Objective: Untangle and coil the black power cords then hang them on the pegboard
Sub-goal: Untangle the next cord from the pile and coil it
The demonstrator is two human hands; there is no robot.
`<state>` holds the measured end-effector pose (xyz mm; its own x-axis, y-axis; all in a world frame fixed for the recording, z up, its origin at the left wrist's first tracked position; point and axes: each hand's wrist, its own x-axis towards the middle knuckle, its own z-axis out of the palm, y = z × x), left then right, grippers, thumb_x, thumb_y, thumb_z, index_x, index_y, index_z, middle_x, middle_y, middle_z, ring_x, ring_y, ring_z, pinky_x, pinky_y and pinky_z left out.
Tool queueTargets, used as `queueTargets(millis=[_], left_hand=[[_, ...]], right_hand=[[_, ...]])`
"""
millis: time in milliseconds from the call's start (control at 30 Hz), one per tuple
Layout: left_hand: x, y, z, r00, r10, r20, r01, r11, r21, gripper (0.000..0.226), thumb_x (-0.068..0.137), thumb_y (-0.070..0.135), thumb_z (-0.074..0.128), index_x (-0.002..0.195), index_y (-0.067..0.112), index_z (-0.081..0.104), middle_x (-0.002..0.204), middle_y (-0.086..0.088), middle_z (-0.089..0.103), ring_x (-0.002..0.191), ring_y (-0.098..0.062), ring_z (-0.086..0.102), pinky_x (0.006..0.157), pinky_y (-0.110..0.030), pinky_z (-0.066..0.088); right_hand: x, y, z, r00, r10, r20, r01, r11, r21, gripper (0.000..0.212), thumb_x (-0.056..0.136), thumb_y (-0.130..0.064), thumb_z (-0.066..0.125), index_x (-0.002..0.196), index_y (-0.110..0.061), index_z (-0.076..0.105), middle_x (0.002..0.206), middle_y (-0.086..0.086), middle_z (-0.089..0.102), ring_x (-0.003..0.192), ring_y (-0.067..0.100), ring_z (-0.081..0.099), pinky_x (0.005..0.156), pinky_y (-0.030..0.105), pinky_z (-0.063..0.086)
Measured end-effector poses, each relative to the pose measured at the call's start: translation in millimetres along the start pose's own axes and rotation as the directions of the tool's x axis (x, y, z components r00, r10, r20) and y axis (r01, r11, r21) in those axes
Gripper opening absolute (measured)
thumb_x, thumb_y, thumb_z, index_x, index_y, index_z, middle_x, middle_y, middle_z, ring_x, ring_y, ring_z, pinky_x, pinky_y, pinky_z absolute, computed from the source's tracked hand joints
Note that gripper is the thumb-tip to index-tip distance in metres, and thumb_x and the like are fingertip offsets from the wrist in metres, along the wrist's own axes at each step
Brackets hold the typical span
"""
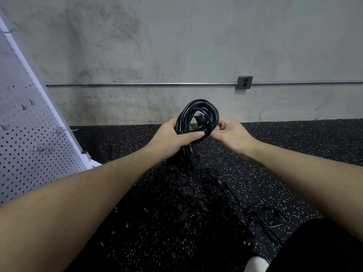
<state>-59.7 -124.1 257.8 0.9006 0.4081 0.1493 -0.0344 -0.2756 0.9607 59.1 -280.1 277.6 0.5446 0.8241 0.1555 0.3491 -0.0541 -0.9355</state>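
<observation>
A coiled black power cord (198, 112) is held upright in front of me, its loops rising above my hands. My left hand (174, 137) grips the lower part of the coil, thumb across the strands. My right hand (230, 134) pinches the coil's right side. Part of the cord hangs down below my left hand. A tangle of black cords (212, 199) lies spread on the floor beneath my arms. The white pegboard (29, 138) leans at the left, with metal hooks (64, 130) sticking out.
A concrete wall fills the back, with a metal conduit (137, 84) and an outlet box (244, 82). The floor (304, 142) is black speckled rubber. My dark-clothed leg (318, 248) and a white sock (255, 265) show at the bottom right.
</observation>
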Motion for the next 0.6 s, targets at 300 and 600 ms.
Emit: queueTargets(millis=[300,600], left_hand=[[0.6,4.2,4.5,0.993,-0.116,0.023,0.117,0.992,-0.056,0.024,0.082,0.032,0.085,0.096,0.030,0.066,0.079,0.015,0.073,0.069,-0.007,0.069,0.070,-0.031,0.054],[2.8,2.8,14.5,0.962,-0.262,0.069,0.271,0.946,-0.176,0.027,0.079,0.034,0.087,0.101,0.026,0.073,0.085,0.005,0.075,0.080,-0.019,0.070,0.076,-0.037,0.057]], right_hand=[[2.7,10.6,-6.5,0.965,0.191,0.177,-0.232,0.940,0.251,0.032,0.089,0.001,0.061,0.112,-0.021,0.068,0.110,-0.003,0.074,0.106,0.013,0.066,0.107,0.042,0.045],[7.7,4.3,0.8,0.976,0.203,0.078,-0.217,0.870,0.442,0.043,0.083,-0.031,0.072,0.117,-0.006,0.071,0.116,0.008,0.075,0.111,0.016,0.070,0.104,0.032,0.050]])
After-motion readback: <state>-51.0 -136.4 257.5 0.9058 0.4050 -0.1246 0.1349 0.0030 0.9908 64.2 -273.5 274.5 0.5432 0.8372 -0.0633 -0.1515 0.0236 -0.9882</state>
